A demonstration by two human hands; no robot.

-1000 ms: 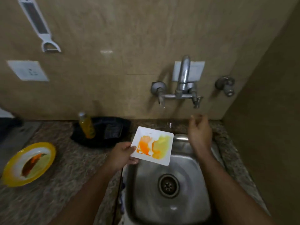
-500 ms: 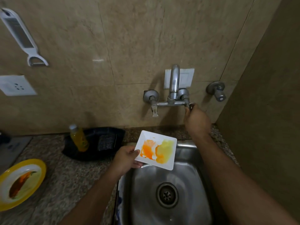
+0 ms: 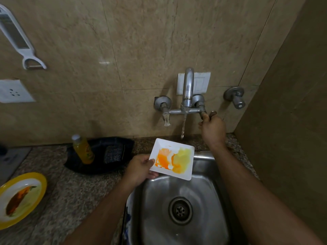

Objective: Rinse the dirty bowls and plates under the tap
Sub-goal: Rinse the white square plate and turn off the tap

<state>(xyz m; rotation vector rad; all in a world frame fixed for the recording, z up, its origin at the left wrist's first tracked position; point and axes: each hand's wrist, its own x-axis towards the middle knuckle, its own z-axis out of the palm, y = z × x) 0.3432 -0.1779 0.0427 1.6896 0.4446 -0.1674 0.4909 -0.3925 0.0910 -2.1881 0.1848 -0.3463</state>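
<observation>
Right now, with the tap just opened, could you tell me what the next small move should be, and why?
Probably slide the square plate a little toward the wall, under the stream. The left hand holds it by its left edge over the sink, orange and yellow smears unrinsed, and water seems to fall just past its far edge. The right hand grips the tap handle.

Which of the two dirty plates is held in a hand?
The square white plate, gripped by the left hand over the sink; the round yellow-rimmed plate lies untouched on the counter.
</observation>
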